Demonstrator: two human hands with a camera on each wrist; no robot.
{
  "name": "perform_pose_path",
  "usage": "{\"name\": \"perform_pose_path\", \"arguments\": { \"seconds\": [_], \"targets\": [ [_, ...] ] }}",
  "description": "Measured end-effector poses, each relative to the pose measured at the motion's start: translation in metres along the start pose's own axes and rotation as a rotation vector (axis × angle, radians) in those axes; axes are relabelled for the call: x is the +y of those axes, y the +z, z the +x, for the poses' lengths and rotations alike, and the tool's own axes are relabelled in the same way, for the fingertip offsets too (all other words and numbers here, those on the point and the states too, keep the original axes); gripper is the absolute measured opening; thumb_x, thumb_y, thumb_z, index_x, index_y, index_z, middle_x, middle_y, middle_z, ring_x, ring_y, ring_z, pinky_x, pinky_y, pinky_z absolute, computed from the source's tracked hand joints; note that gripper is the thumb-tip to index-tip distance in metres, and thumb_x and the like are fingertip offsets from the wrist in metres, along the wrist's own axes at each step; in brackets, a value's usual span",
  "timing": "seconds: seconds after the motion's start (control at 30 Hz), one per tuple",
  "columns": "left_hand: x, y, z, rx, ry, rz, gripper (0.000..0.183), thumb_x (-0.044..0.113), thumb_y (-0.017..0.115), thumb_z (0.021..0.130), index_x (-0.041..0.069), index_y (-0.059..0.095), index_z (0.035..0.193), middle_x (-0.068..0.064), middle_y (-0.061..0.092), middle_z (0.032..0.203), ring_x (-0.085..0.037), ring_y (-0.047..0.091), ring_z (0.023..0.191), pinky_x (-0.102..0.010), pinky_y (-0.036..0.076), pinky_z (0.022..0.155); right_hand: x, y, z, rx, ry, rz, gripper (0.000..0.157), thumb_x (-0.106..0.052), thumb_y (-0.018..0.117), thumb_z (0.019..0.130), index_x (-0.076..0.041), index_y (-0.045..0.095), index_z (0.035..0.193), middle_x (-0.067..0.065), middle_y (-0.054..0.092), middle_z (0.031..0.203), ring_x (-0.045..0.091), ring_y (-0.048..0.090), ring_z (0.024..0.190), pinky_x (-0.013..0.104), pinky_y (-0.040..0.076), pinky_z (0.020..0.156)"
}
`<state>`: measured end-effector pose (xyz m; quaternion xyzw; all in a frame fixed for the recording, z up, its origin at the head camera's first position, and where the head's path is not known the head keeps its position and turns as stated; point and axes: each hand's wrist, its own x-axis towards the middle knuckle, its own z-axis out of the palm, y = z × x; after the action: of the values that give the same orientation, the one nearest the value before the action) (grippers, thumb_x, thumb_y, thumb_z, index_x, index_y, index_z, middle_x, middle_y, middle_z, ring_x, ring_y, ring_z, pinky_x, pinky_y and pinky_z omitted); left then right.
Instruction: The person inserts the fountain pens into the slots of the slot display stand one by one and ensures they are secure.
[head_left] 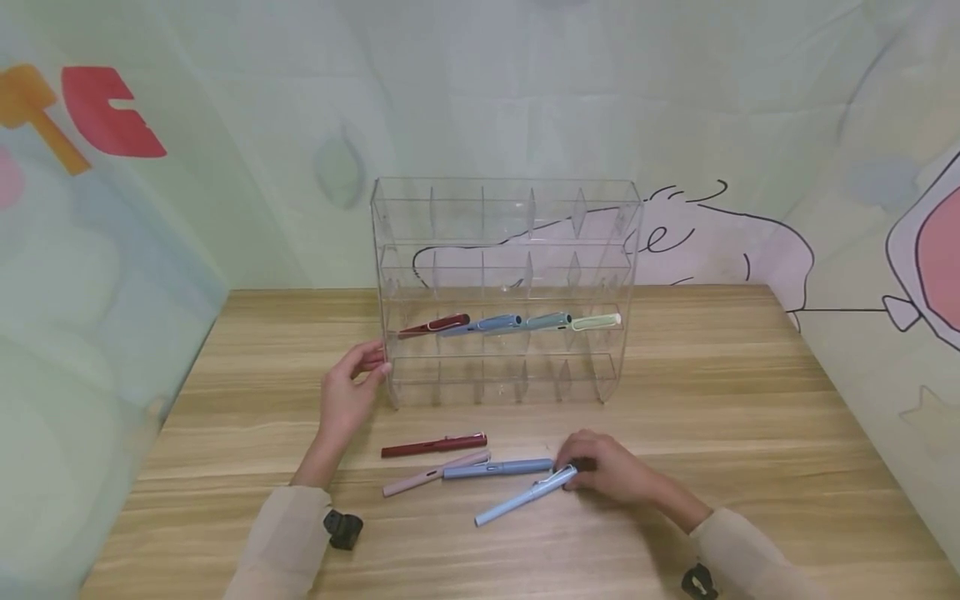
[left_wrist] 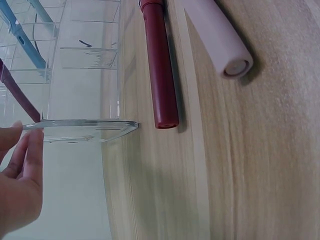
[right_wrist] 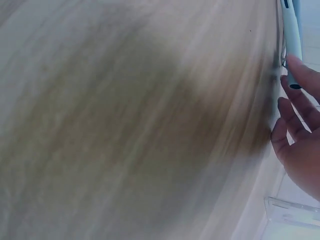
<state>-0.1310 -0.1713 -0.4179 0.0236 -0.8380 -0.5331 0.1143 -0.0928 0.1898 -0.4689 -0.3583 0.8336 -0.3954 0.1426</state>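
Note:
A clear acrylic pen rack [head_left: 504, 367] stands upright on the table. My left hand [head_left: 351, 392] grips the rack's left side panel low down, thumb in front and fingers behind, as the left wrist view also shows. My right hand [head_left: 611, 468] pinches the capped end of a light blue pen [head_left: 517, 500] between thumb and forefinger, low over the table. Beside it lie a mid-blue pen [head_left: 495, 469], a pale pink pen [head_left: 427, 477] and a dark red pen [left_wrist: 161, 70]. The mid-blue pen's end is right by the right fingers.
One tier of the rack holds a dark red pen [head_left: 435, 325], a blue pen [head_left: 491, 323], a teal pen [head_left: 543, 322] and a pale green pen [head_left: 596, 321], all tilted. Dividers split each tier. A printed cloth [head_left: 480, 100] hangs behind the wooden table [head_left: 750, 400].

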Motion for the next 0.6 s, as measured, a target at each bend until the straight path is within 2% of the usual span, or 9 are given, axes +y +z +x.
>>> {"name": "perform_pose_path", "arguments": {
  "seconds": [0.13, 0.23, 0.37, 0.6],
  "targets": [
    [0.001, 0.000, 0.000, 0.001, -0.001, 0.002, 0.031, -0.003, 0.061, 0.084, -0.002, 0.057, 0.115, -0.019, 0.062, 0.104, -0.026, 0.059, 0.095, -0.028, 0.052, 0.082, -0.004, -0.008, -0.001, 0.005, -0.009, 0.071, 0.018, -0.007, 0.073, 0.074, -0.014, 0.068, 0.090, -0.004, 0.063, 0.091, 0.009, 0.054, 0.084, 0.025, 0.049, 0.072],
    [0.001, 0.001, 0.000, -0.001, -0.007, -0.002, 0.031, -0.002, 0.061, 0.085, -0.002, 0.057, 0.115, -0.018, 0.062, 0.105, -0.026, 0.059, 0.095, -0.027, 0.052, 0.082, -0.008, -0.020, -0.003, 0.035, -0.019, 0.077, 0.017, -0.009, 0.073, 0.076, -0.013, 0.067, 0.091, -0.002, 0.064, 0.090, 0.009, 0.054, 0.078, 0.023, 0.049, 0.065],
    [0.001, 0.001, 0.000, -0.004, -0.012, -0.010, 0.031, -0.002, 0.060, 0.085, -0.002, 0.057, 0.116, -0.018, 0.062, 0.105, -0.026, 0.059, 0.095, -0.027, 0.051, 0.082, -0.012, -0.044, -0.007, 0.098, -0.021, 0.027, 0.017, -0.007, 0.072, 0.076, -0.011, 0.066, 0.092, -0.001, 0.063, 0.088, 0.008, 0.052, 0.072, 0.021, 0.046, 0.058],
    [0.001, 0.000, 0.000, -0.009, -0.021, -0.009, 0.031, -0.002, 0.060, 0.085, -0.001, 0.056, 0.116, -0.018, 0.062, 0.106, -0.026, 0.059, 0.096, -0.027, 0.051, 0.083, -0.019, -0.098, -0.023, 0.269, -0.011, -0.090, 0.023, 0.003, 0.071, 0.074, -0.010, 0.065, 0.092, -0.003, 0.061, 0.084, 0.007, 0.050, 0.069, 0.022, 0.045, 0.055]
  ]
}}
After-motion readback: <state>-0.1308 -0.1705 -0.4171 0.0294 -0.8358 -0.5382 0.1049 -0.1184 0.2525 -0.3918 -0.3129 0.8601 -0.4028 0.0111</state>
